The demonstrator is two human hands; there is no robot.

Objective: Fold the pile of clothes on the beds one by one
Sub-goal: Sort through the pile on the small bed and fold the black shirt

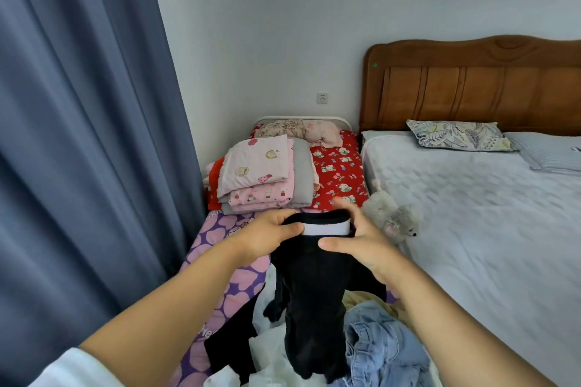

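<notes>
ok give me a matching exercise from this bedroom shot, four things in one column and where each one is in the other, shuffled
Things:
1. black garment
2. stuffed toy
3. leaf-print pillow
4. folded stack

Places:
A. at the wooden headboard on the big bed
B. on the small bed, in front of the floral pillow
C. held up by the left hand and right hand
D. in the gap where the two beds meet

Pairs: 1-C, 2-D, 3-A, 4-B
</notes>
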